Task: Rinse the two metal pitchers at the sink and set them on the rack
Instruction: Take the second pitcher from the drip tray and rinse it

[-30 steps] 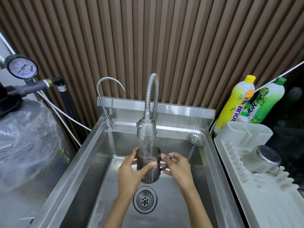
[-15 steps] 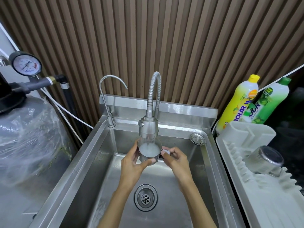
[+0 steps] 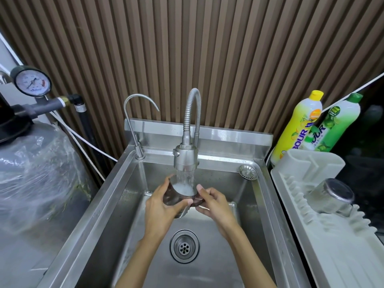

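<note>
You hold the second metal pitcher [image 3: 178, 199] under the running spray faucet [image 3: 185, 156], over the middle of the steel sink [image 3: 108, 204]: your left hand [image 3: 161, 206] has its grip closed round the pitcher's body, your right hand [image 3: 215, 204] has its grip pinched on the handle side, and foamy water fills the tilted mouth. The first pitcher [image 3: 332, 197] already lies on its side on the white rack [image 3: 332, 246], just right of the sink, so by the look of it half the job is done; what is left is to finish this rinse, tip the water out and set the pitcher on the rack beside its mate. Around you: a thin gooseneck tap [image 3: 137, 125] at the sink's back left corner, a loose strainer [image 3: 248, 172] on the back right rim, the drain [image 3: 184, 246] below your wrists, two detergent bottles [image 3: 299, 125] behind the rack, and a pressure gauge [image 3: 31, 81] above a plastic-wrapped tank [image 3: 37, 175] on the left. The way to the rack looks open; the rack's raised ribs and the resting pitcher are the only things to steer round
</note>
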